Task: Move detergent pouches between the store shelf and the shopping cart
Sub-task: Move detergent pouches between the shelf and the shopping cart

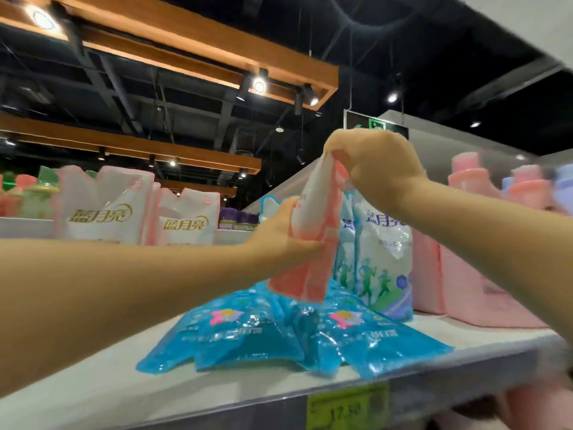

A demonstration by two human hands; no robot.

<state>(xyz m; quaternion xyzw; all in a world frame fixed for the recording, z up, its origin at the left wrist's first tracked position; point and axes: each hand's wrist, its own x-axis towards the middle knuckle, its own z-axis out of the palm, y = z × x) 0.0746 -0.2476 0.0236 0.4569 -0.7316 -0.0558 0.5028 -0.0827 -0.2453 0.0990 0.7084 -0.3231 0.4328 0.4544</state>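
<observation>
I hold a pink-and-white detergent pouch (313, 240) upright over the white store shelf (130, 377). My right hand (376, 164) pinches its top edge, and my left hand (280, 235) grips its middle from the left. Under the pouch, blue pouches (257, 336) lie flat on the shelf. Pale blue-and-white pouches (383, 252) stand just behind it to the right. No shopping cart is in view.
More pink-and-white pouches (105, 206) stand on the far shelf at left. Pink bottles (474, 181) and pink packs (459, 287) fill the right side of my shelf. A yellow price tag (347, 406) sits on the shelf's front edge.
</observation>
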